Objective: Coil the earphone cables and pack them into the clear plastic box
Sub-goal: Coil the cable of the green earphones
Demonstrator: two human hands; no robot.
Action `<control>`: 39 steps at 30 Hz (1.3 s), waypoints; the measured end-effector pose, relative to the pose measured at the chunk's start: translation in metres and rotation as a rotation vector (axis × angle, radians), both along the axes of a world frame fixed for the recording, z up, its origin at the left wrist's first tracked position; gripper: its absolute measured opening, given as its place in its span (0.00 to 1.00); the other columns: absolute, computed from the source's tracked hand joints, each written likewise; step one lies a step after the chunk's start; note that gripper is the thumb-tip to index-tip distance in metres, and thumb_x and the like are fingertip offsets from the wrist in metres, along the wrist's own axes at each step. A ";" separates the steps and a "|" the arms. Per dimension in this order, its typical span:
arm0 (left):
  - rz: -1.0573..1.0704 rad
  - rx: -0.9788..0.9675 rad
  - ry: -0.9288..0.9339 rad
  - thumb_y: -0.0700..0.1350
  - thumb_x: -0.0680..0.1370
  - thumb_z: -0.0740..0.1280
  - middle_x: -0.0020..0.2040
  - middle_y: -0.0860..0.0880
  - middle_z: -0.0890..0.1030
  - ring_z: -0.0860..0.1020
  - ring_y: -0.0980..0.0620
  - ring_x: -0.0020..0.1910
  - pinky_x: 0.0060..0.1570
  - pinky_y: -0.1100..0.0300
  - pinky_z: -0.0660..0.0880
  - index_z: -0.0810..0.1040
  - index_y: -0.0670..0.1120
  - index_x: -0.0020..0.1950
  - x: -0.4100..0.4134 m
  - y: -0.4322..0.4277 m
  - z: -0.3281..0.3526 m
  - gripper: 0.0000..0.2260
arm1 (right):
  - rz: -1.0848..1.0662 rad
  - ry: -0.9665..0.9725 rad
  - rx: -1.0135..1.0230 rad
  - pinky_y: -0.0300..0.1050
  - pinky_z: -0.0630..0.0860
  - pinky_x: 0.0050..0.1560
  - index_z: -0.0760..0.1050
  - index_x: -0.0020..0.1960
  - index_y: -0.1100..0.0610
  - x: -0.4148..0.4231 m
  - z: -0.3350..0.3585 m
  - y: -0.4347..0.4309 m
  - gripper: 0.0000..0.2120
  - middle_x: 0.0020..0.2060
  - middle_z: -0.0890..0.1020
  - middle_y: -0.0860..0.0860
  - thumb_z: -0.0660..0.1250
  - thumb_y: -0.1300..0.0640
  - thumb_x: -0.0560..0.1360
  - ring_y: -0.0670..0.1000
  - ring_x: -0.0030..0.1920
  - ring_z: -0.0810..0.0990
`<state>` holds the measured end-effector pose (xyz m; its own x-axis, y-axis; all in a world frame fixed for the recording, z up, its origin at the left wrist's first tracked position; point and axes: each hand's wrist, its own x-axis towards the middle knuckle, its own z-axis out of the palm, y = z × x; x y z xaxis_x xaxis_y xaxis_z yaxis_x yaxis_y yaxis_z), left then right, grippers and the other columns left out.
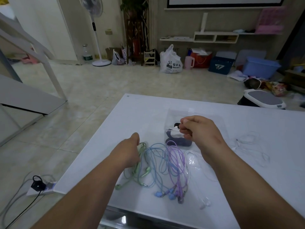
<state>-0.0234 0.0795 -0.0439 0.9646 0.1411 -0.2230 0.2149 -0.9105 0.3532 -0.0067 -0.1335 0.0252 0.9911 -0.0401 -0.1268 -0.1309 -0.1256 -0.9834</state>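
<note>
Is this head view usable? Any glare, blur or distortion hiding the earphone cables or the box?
Head view: dim, flat light, no hard shadows or harsh glare on the white table; wide-angle bending of the far wall's lines; the clear plastic box and the white earphone cable on the right nearly vanish against the table; the blue earphone cable reads clearly; the right edge is smeared.

Left grip [129, 152]: fingers hidden behind the back of the hand, over the green cable [143, 146]; hold undetermined. Right grip [199, 131] covers the near right part of the clear plastic box [172, 114]. It pinches a black-and-white piece [176, 127], too small to identify. White cable [247, 140] faint against desk [148, 111]. Desk cut off at right and bottom edges.
</note>
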 end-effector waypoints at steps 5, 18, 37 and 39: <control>0.032 0.176 0.020 0.51 0.71 0.74 0.47 0.48 0.75 0.76 0.49 0.47 0.42 0.60 0.71 0.72 0.45 0.51 0.000 0.002 0.003 0.17 | -0.010 -0.009 -0.024 0.49 0.79 0.55 0.80 0.44 0.54 -0.003 0.001 -0.008 0.07 0.43 0.84 0.52 0.64 0.61 0.78 0.48 0.45 0.82; 0.011 0.085 0.062 0.38 0.75 0.62 0.34 0.50 0.73 0.73 0.51 0.34 0.37 0.61 0.72 0.73 0.46 0.35 0.001 -0.021 -0.002 0.09 | -0.035 -0.025 -0.049 0.49 0.78 0.54 0.80 0.42 0.55 -0.001 0.000 -0.019 0.07 0.43 0.84 0.53 0.66 0.64 0.75 0.50 0.44 0.81; 0.029 -0.112 -0.017 0.40 0.73 0.70 0.37 0.43 0.80 0.82 0.43 0.42 0.46 0.56 0.80 0.85 0.40 0.44 0.004 -0.046 -0.009 0.05 | -0.084 -0.026 -0.034 0.48 0.79 0.53 0.80 0.43 0.55 -0.003 0.000 -0.043 0.07 0.45 0.84 0.53 0.65 0.63 0.74 0.52 0.47 0.82; 0.001 0.002 -0.044 0.41 0.74 0.69 0.41 0.45 0.83 0.80 0.46 0.41 0.41 0.60 0.76 0.85 0.42 0.45 0.005 -0.047 -0.015 0.06 | -0.090 -0.029 -0.042 0.49 0.79 0.54 0.80 0.42 0.55 -0.003 0.000 -0.046 0.07 0.45 0.84 0.54 0.65 0.63 0.74 0.52 0.47 0.82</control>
<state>-0.0189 0.0326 -0.0584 0.9732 0.1423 -0.1805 0.2001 -0.9110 0.3606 -0.0098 -0.1793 0.0255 0.9865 -0.1336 -0.0945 -0.1150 -0.1555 -0.9811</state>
